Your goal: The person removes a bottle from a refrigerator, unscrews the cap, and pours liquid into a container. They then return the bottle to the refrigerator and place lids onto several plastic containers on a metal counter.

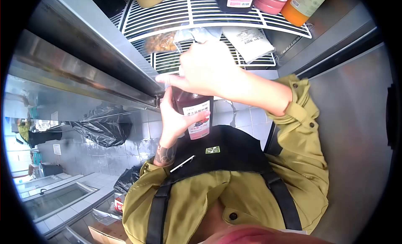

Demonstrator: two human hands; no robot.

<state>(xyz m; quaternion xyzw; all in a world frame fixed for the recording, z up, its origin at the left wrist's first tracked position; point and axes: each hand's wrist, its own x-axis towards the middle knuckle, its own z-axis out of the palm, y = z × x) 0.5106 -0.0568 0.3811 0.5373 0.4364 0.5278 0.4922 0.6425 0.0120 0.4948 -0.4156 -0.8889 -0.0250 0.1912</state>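
Observation:
My left hand (173, 118) is wrapped round the body of a dark purple-red bottle (199, 105) with a white label, held upright in front of my chest. Over the bottle's top, my right hand (205, 68) is closed, thumb pointing left. The hand is washed out by bright light and hides the bottle's neck and cap. Just beyond my hands is a white wire shelf (188, 17) in an open fridge. A bag of brown food (161, 42) and a white labelled packet (249, 42) lie on the lower rack.
A dark bottle (235, 1), a pink bottle (270, 1) and an orange bottle (302, 7) stand on the upper shelf. A steel door (351, 131) flanks me on the right. Black plastic bags (104, 122) and a cardboard box (108, 233) are on the left.

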